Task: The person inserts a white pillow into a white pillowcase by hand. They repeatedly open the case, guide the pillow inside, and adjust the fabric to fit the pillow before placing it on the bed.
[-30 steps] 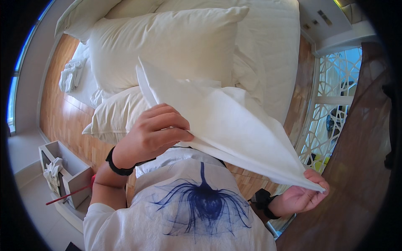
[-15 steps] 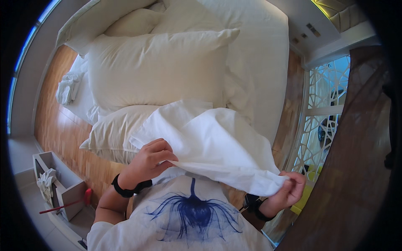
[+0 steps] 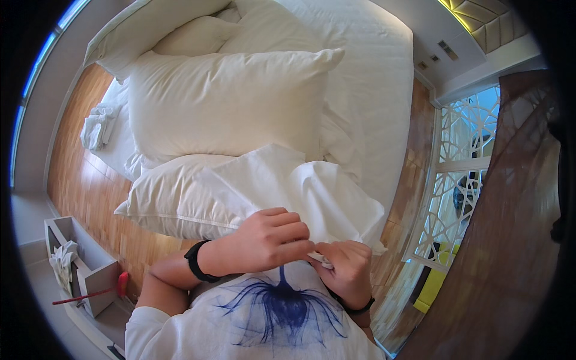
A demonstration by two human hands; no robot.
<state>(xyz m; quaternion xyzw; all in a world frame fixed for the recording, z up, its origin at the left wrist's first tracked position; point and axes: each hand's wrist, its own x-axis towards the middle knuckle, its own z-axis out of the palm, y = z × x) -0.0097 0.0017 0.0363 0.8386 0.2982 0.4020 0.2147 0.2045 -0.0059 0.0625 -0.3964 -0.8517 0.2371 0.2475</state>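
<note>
Gathering a cloth edge with both hands, 12 o'clock pointing away from the wearer. The step in hand appears to be bringing the near edge of the white cloth (image 3: 327, 198) together in front of the body. It is best done with a firm pinch between thumb and fingertips, the two hands level and close, and the slack drawn in evenly so that no fold twists. A light pull should suffice, since a hard one might drag the pillow beneath.

The right hand (image 3: 348, 270) grips a small folded bit of white fabric, apparently part of this cloth, between thumb and fingers. The left hand (image 3: 273, 240) is curled and meets it at the fingertips; whether it also pinches fabric cannot be told.

The body of the cloth lies at 11 o'clock from the right hand and between 12 and 1 o'clock from the left, partly over the lower pillow (image 3: 171, 192), which sits at 10 o'clock from the left hand. The large pillow (image 3: 228, 105) lies beyond, at 11 o'clock from the left hand.
</note>
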